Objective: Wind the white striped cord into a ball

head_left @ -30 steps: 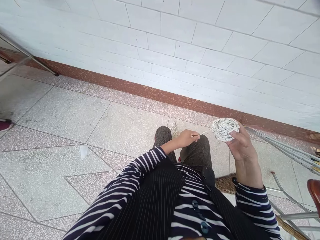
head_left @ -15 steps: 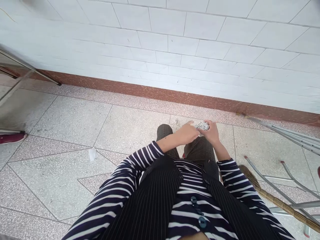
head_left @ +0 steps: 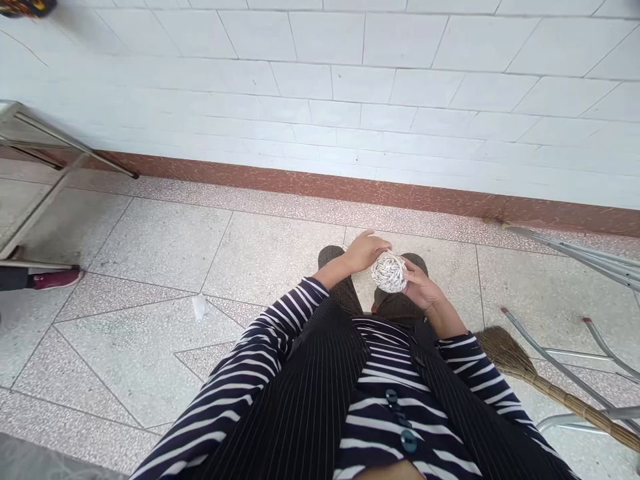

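Note:
A small round woven piece (head_left: 389, 272) of whitish twisted strips with dark flecks is held over my lap, its domed, spiral-patterned side toward me. My right hand (head_left: 421, 288) grips it along its right edge, thumb and fingers closed on the rim. At the upper left edge, my left hand (head_left: 367, 252) pinches the piece, the fingertips partly hidden behind it. Below both hands are my knees in dark trousers (head_left: 345, 293).
A straw broom (head_left: 505, 350) lies on the right beside metal tube legs (head_left: 530, 347). Folded metal poles (head_left: 565, 247) lean near the tiled wall (head_left: 400, 40). On the left are a metal-framed table (head_left: 50, 193), another person's red shoe (head_left: 57, 279) and a white paper scrap (head_left: 199, 307) on the floor.
The woven piece has turned so its round face now shows, and it sits slightly lower and nearer. My left hand has shifted to its upper left; my right hand has come lower.

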Demonstrator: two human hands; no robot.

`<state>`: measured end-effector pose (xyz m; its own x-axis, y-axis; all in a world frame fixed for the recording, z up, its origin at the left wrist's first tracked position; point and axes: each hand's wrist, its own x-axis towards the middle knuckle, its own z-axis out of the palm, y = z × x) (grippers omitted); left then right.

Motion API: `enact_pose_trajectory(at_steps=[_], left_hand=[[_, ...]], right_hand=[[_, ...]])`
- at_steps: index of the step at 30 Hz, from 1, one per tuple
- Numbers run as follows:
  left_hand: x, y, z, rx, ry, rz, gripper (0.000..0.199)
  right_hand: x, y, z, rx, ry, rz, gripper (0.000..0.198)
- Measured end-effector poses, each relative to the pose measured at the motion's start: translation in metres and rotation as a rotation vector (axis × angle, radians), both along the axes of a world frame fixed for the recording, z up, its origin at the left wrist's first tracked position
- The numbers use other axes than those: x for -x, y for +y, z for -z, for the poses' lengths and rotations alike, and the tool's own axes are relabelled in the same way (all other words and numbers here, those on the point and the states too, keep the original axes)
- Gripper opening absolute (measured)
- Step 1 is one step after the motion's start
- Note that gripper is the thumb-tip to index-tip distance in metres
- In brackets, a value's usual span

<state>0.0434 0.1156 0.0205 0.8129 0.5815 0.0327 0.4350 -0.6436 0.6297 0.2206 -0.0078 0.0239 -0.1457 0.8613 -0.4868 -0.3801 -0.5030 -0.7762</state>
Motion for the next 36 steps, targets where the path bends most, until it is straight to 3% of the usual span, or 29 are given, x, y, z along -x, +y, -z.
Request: enact_pose_trajectory(at_steps=[10,16,23,30,36], left_hand=[[-0.003,-0.014,0.017,0.124,-0.049,-0.03,0.03],[-0.002,-0.025,0.034,0.182,-0.038,-0.069,0.031],[0.004,-0.034,0.052,0.315,-0.044,-0.156,0.031],[0.014,-0.037,0.058,0.181,0.091,-0.182,0.032],[0.019,-0.011,0.053,0.067,0.153,-0.206,0.031]], right_hand=[[0.003,-0.024,0.01,-0.068,0.162,0.047,0.062],[0.002,-0.03,0.0,-0.188,0.123,0.005,0.083],[-0.002,-0.027,-0.017,-0.223,0.055,-0.001,0.074],[-0.021,-0.025,-0.032,-0.254,-0.082,0.136,0.068],[-0.029,-0.041,-0.049,-0.262,-0.01,0.21,0.082]])
